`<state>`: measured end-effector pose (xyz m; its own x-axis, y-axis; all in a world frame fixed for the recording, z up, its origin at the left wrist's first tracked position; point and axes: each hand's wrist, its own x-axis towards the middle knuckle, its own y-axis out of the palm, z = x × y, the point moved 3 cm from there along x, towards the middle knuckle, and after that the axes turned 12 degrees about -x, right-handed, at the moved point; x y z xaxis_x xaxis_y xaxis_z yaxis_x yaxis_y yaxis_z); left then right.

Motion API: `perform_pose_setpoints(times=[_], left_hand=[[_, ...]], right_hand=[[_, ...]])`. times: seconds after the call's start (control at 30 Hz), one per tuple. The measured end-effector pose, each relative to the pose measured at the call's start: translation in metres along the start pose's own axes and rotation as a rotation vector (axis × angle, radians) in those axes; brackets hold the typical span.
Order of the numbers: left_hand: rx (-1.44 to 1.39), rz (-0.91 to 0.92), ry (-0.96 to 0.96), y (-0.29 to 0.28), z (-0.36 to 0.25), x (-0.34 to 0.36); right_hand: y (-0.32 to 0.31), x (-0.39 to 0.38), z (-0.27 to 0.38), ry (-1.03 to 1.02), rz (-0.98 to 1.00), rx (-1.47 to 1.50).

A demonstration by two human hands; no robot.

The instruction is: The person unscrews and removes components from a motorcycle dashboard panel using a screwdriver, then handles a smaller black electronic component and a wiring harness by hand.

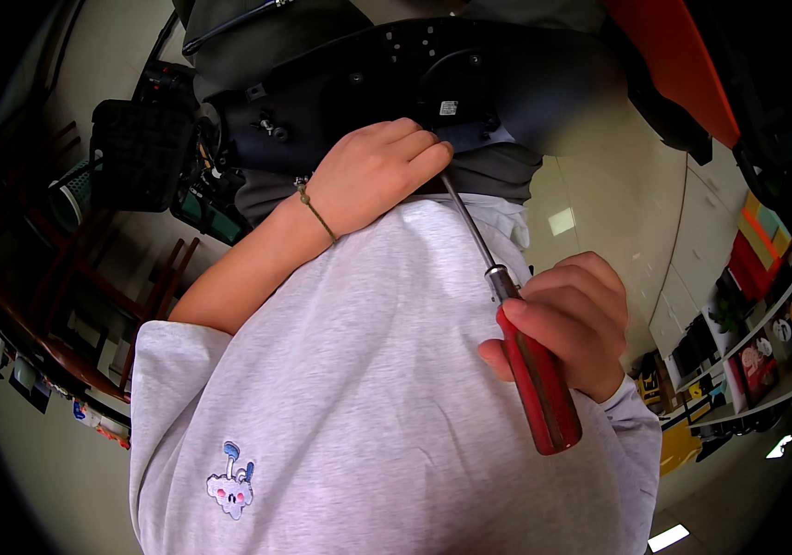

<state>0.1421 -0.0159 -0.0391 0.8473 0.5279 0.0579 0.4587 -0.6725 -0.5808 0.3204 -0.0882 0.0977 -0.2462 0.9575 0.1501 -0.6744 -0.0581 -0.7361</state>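
Nearest: grey shirt (350, 370) (cloud-like patch (230, 495) on left side). Over it, gripped in right hand (574, 319): screwdriver (544, 398), by red-and-dark handle, tilted, with shaft up and leftward to fingers of left hand (379, 171). Bent-fingered there, at near edge of black panel (391, 88); cannot tell whether closed on shaft, with tip hidden. Off to right: orange panel (678, 60). Farther, on left: dark wooden furniture (44, 340); on right: loaded shelf (766, 402).

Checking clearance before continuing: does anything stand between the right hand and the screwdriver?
Nothing visible does: the right hand holds the screwdriver by its red handle. At the other end, the left hand hides the tip.
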Motion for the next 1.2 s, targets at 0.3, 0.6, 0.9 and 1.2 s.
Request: perform_pose_setpoints(times=[0.3, 0.6, 0.9, 1.2], left_hand=[[-0.056, 0.080, -0.139, 0.009, 0.005, 0.005], [-0.301, 0.070, -0.380, -0.006, -0.016, -0.014], [-0.399, 0.110, -0.516, -0.016, -0.026, -0.018], [-0.465, 0.096, -0.645, -0.017, -0.015, -0.022]], right_hand=[[0.021, 0.007, -0.001, -0.033, -0.080, -0.115], [0.021, 0.009, 0.001, -0.088, -0.018, -0.084], [0.022, 0.009, 0.004, -0.129, 0.011, -0.103], [0.023, 0.008, 0.005, -0.159, -0.003, -0.141]])
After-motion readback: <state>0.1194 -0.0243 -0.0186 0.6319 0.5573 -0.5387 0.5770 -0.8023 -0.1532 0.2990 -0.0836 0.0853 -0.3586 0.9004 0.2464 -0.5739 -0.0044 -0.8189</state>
